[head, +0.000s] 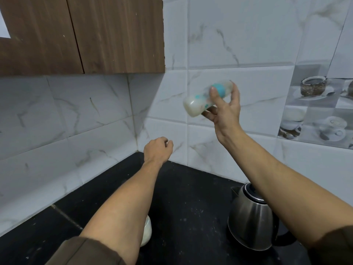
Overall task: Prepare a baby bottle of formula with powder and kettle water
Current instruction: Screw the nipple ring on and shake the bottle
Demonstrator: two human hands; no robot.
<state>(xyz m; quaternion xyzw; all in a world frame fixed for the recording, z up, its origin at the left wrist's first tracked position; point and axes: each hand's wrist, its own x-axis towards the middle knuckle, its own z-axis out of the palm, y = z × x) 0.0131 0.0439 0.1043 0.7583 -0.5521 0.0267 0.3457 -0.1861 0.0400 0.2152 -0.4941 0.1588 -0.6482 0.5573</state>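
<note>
Above the counter [191, 197], right hand [225, 109] gripping bottle [198, 102], base pointing lower-left

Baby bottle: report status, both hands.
Right hand gripping tilted clear baby bottle, milky inside. Left hand loosely closed, empty. Steel kettle below, clear.
</note>
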